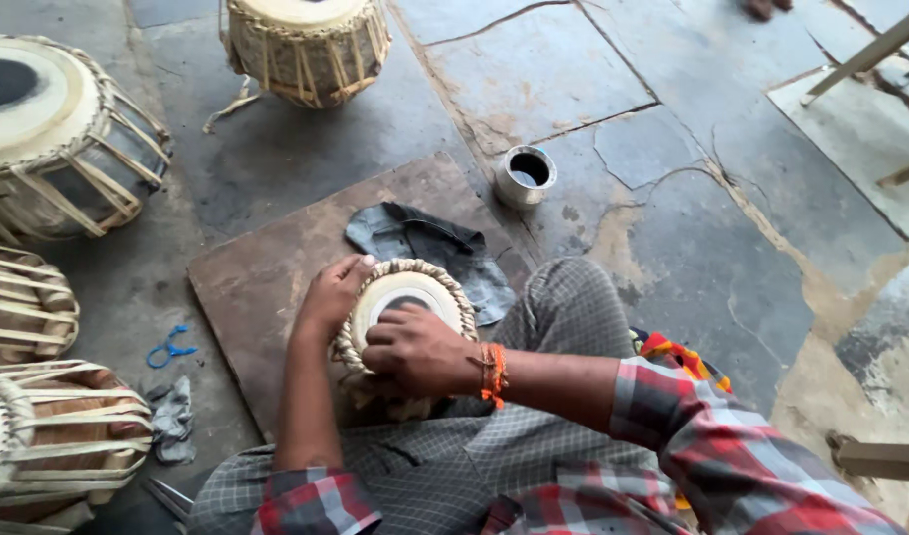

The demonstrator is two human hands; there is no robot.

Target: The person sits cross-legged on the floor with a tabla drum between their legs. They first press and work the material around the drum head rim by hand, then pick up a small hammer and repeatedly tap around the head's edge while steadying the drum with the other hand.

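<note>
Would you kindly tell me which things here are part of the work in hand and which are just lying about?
In hand:
small drum
left hand steadying its rim
right hand pressing on its skin
wooden board beneath

Lying about:
grey cloth
metal cup
blue scissors
large drum

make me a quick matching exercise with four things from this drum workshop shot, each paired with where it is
Things:
1. small drum
2. metal cup
3. blue scissors
4. dark cloth

Places:
A. on the stone floor beyond the board's far corner
B. on the wooden board, behind the small drum
C. between the left hand and the right hand
D. on the floor left of the board

Pairs: 1-C, 2-A, 3-D, 4-B
</note>
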